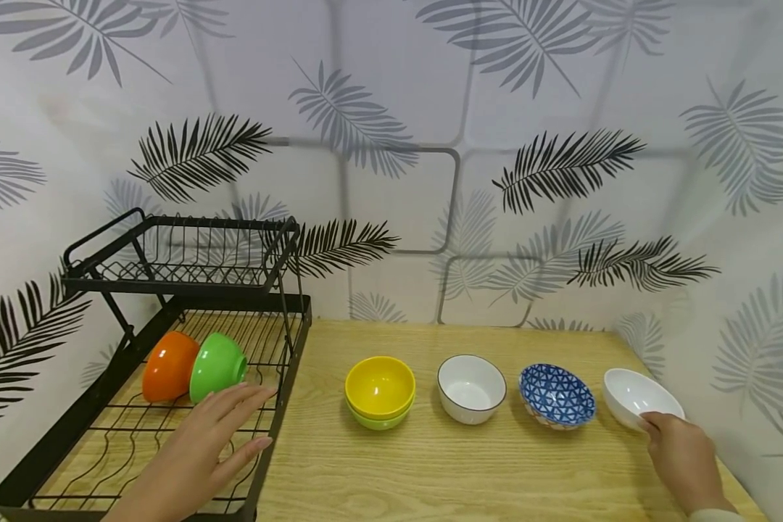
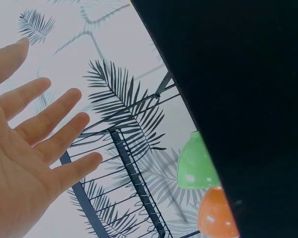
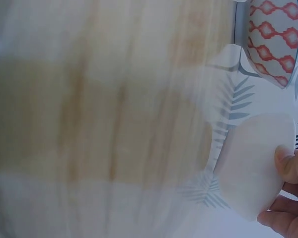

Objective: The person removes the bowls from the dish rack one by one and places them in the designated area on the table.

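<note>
The white oval bowl (image 1: 634, 397) is at the right edge of the surface (image 1: 463, 478), at the right end of a row of bowls. I pinch its near rim with my right hand (image 1: 688, 460), thumb on one side and fingers curled against the other; I cannot tell whether its base touches the surface.

Just left of it sits the blue patterned bowl (image 1: 557, 395), then the dark-rimmed white bowl (image 1: 472, 388), then the yellow bowl (image 1: 380, 384), nested in a lime bowl (image 1: 380, 423). All stand nearer the surface's back edge than its front.

At the surface's left edge stands the black two-level rack (image 1: 241, 302). On its lower level the orange bowl (image 1: 168, 367) and green bowl (image 1: 217, 367) lean on their sides, close together, near the left rim. My left hand (image 1: 199, 449) hovers over the rack's front right part, fingers spread. Leaf-patterned wall covering (image 1: 391, 196) rises behind.
</note>
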`<state>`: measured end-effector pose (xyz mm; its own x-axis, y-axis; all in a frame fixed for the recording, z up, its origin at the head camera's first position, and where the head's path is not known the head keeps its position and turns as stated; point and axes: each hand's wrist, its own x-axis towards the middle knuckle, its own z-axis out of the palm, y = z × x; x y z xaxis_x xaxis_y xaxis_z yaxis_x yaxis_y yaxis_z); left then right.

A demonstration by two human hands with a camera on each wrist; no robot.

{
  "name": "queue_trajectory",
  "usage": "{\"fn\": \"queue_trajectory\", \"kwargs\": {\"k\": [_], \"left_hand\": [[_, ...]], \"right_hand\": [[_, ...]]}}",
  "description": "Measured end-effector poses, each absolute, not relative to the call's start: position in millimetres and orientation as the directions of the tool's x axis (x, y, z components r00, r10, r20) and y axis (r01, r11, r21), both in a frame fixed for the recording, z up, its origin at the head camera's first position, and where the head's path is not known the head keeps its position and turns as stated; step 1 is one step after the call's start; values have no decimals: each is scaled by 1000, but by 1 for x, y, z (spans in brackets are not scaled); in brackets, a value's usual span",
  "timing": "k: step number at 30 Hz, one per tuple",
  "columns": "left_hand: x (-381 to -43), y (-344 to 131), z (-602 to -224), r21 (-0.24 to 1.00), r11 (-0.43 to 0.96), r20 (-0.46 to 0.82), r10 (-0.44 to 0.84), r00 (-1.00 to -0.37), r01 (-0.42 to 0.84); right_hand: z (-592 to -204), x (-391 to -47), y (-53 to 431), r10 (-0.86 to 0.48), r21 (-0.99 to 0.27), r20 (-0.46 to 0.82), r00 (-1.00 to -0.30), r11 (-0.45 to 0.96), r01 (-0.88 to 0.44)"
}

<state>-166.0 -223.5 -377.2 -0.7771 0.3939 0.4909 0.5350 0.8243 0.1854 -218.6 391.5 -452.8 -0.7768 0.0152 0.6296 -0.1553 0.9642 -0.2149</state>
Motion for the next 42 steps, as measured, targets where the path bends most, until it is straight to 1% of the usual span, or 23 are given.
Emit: {"fn": "queue_trajectory", "kwargs": {"k": [6,15,23,30,33,38,42], "left_hand": [[-167,-224,-378,181,817,509,399,-763,548],[-166,-223,-380,167,828,512,390,-765,535],[-165,-223,-377,178,837,489,381,-785,517],[-165,-225,-377,219,841,452,362,-815,495],[-166,-225,-376,215,832,467,372,-802,511],[-168,-225,-374,173,820,509,399,-763,545],[-170,-225,-371,174,821,511,396,-763,543]], "right_hand": [[-450,-220,394,21,-217,575,-818,968,-128],[-449,-223,396,-8,-194,531,-847,972,-131],[-452,-224,398,-12,-185,457,-889,977,-109],[-450,-222,397,-21,-175,432,-901,979,-107],[-449,-221,396,-24,-175,415,-909,979,-106],[-448,-218,391,-16,-182,417,-909,978,-101],[-449,-213,386,-8,-210,414,-910,972,-104]]}}
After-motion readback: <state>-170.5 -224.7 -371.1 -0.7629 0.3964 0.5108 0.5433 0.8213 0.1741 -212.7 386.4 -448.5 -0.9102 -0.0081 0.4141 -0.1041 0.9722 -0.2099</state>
